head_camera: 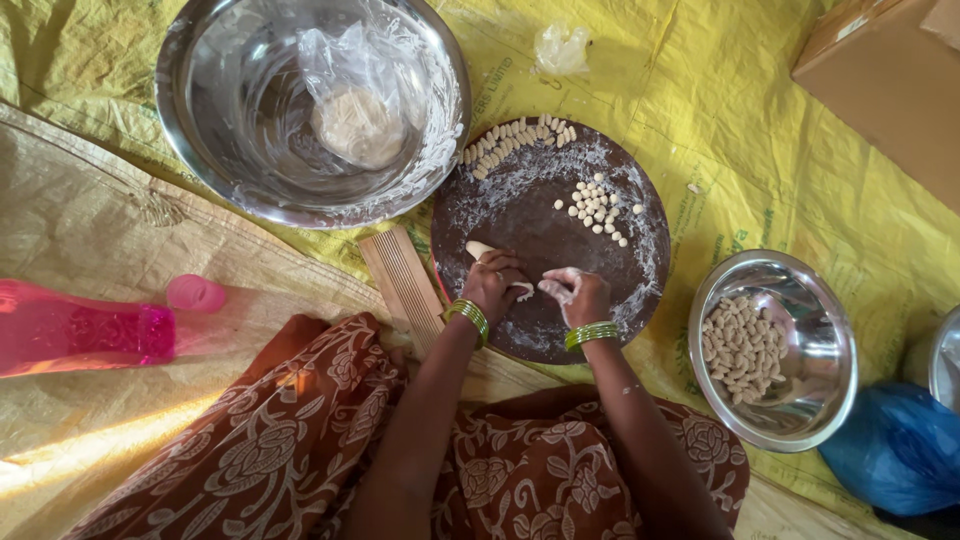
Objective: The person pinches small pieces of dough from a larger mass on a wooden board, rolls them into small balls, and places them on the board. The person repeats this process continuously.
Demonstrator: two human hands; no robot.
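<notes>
I am shaping dough on the round floured board (600, 195). My left hand (492, 283) curls shut on a dough lump (478, 248) at the board's near edge; my right hand (577, 295) pinches a small bit (523, 290) beside it. Next, I judge, comes a gentle pinch-off.

Floor covered by yellow woven sheet (720, 70). Directly on it: large steel bowl (200, 130), round dark board (640, 260), small steel bowl (830, 350), pink bottle (80, 330), ridged wooden block (400, 280), blue bag (900, 450), cardboard box (890, 80).

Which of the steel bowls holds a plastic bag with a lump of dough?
The large steel bowl at upper left; the small steel bowl at right holds shaped dough pieces instead.
</notes>
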